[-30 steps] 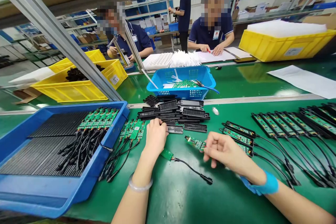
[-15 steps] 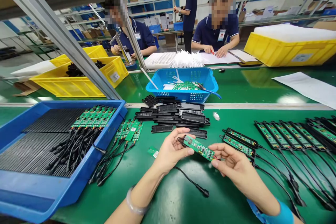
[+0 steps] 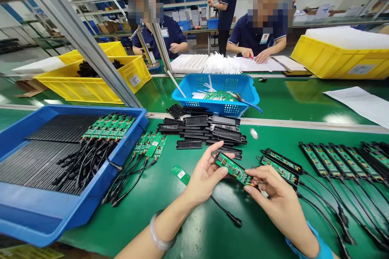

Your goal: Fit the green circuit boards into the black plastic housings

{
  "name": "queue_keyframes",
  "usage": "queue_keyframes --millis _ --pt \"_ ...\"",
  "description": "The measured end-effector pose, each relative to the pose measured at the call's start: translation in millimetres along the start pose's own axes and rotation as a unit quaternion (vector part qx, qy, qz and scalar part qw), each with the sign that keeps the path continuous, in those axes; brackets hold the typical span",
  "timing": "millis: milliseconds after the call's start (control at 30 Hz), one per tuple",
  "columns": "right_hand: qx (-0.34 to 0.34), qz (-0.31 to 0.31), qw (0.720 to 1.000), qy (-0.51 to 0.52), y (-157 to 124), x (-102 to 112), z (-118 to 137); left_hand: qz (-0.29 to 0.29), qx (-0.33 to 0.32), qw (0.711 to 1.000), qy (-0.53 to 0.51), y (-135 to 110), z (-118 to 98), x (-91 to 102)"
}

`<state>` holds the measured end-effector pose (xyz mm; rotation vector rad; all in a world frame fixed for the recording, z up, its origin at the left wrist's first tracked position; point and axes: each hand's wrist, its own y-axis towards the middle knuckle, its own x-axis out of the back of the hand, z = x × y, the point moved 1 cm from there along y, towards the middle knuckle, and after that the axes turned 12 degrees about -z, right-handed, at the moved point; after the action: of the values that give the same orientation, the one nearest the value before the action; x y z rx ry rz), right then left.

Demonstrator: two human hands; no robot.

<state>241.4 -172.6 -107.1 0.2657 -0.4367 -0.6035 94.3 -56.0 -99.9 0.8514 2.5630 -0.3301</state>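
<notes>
- Left hand (image 3: 202, 180): grips the upper-left end of a long green circuit board (image 3: 234, 170), thumb on the near edge, fingers behind. A translucent bangle (image 3: 160, 231) encircles the wrist.
- Right hand (image 3: 270, 192): pinches the lower-right end of the same board between thumb and fingers, next to its red wires. A bright blue band (image 3: 316, 243) encircles the wrist.
- Board position: raised above the green work surface (image 3: 209, 238), component side up, tilted down toward the right hand. Black plastic shows along its edge; how fully the board is seated in it cannot be told.
- Below the left hand: a green board with a white label (image 3: 180, 174) lies flat, partly hidden by the wrist. A black cable with a plug end (image 3: 227, 211) extends from under the hands.
- Beyond the hands: a pile of black rectangular plastic shells (image 3: 209, 129), in front of a light-blue perforated basket (image 3: 212, 108).
- Left side: a cluster of green boards with black leads (image 3: 150, 145) beside a large blue plastic tray (image 3: 33, 208), which holds more wired boards (image 3: 109, 126).
- Right side: black shells fitted with green boards (image 3: 340, 162), laid in a row, cables toward the near edge.
</notes>
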Motion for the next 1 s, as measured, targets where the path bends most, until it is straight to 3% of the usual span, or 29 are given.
queue_keyframes --millis 200,300,400,467,700,900,1000 --pt "0.014 0.004 0.999 -0.035 -6.2 -7.5 -4.4 -0.046 0.012 0.999 -0.008 -5.2 10.3 -10.7" --pt "-0.102 0.057 0.993 0.019 -5.4 -10.5 -4.5 -0.059 0.022 0.998 -0.002 -7.5 12.0 -12.2" --pt "-0.236 0.177 0.949 0.113 -4.4 -14.5 -3.5 -0.052 0.050 0.997 0.010 -9.1 11.7 -12.1" --pt "-0.280 0.228 0.921 0.148 -5.5 -17.3 -3.3 -0.048 0.067 0.996 0.016 -9.8 12.2 -12.5" --pt "-0.290 0.176 0.932 0.130 -14.4 -23.8 -6.6 -0.038 0.080 0.996 0.009 -10.0 14.3 -16.1" --pt "-0.307 0.170 0.923 0.156 -11.7 -19.3 -4.7 -0.014 0.089 0.996 0.018 -7.7 14.0 -10.7" --pt "-0.296 0.168 0.929 0.144 -11.8 -17.7 -4.0 -0.034 0.094 0.995 0.014 -6.1 18.1 -6.7"
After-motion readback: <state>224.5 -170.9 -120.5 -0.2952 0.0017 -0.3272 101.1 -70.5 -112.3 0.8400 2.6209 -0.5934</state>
